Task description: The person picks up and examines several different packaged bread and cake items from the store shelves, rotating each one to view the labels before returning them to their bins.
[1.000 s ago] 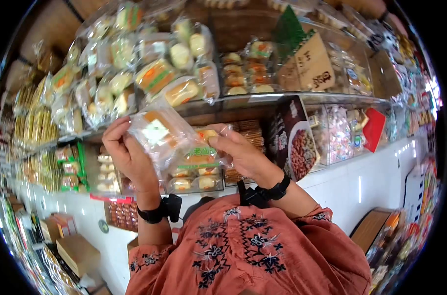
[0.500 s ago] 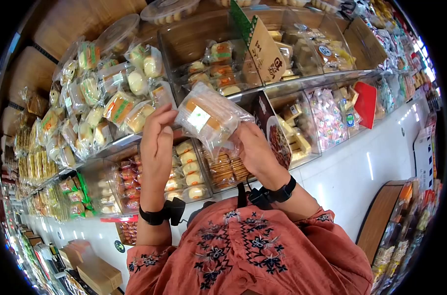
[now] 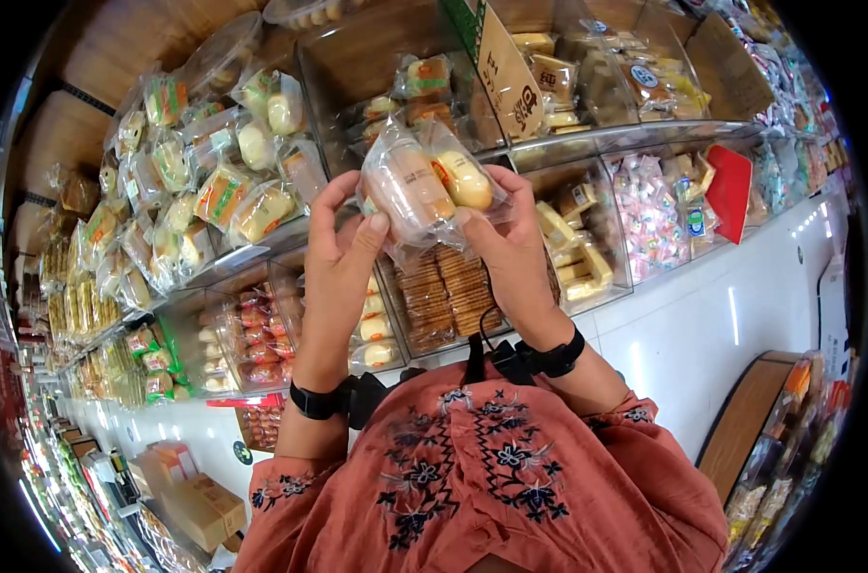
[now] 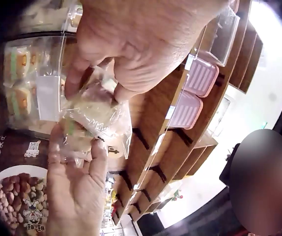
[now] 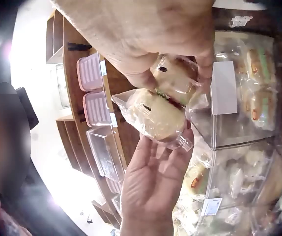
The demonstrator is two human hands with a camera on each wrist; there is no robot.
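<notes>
Two clear-wrapped breads are side by side between the hands in the head view. The left hand (image 3: 336, 258) grips the wrapped bread with printed dark marks (image 3: 413, 186), thumb at its lower edge. The right hand (image 3: 518, 253) pinches the wrapped pale bun with an orange mark (image 3: 467, 180), thumb on its near edge. In the left wrist view, the left hand (image 4: 136, 44) is large at the top and the right hand (image 4: 77, 187) below. The right wrist view shows the bun's plastic wrapper crinkled under the right hand (image 5: 141, 39), with the left hand (image 5: 151, 191) beneath.
Behind the breads stand clear-sided shop bins (image 3: 367, 57) of packaged bread. Stacked thin biscuits (image 3: 443, 296) lie below the hands. Wrapped pink-and-white sweets (image 3: 644, 220) and a red card (image 3: 730, 191) are to the right. Cardboard boxes (image 3: 200, 511) stand on the floor at lower left.
The packages have been turned, so the white label no longer faces the camera. The left hand, apart from them half a second ago, now grips one. The view has shifted to the right along the shelf.
</notes>
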